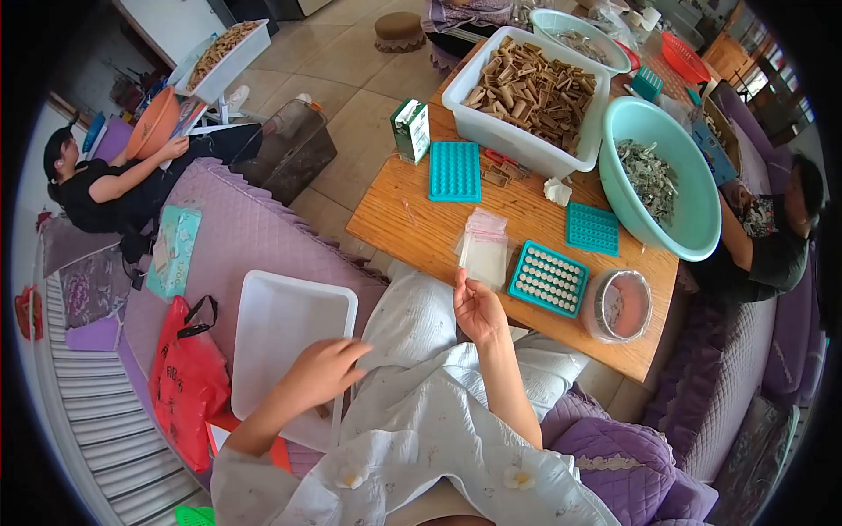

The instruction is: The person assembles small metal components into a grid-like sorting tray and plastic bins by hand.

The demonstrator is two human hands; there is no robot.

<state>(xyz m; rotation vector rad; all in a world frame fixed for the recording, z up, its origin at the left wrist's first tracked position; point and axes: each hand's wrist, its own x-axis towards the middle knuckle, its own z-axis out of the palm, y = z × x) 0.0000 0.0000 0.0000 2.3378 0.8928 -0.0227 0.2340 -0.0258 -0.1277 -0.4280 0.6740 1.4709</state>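
1. While the left hand (323, 368) is laid at the right edge of the empty white tray (281, 324) on the purple sofa, its fingers are curled loosely and nothing is seen clamped in them.
2. The right hand (478, 309) is raised just short of the table's (421, 232) near edge, fingers apart, nothing gripped.
3. Clear plastic bags (484, 250) are stacked at that near edge, just beyond the fingertips.
4. A filled teal mould (549, 279) is set beside them, with a round container (619, 305) toward the near right corner.
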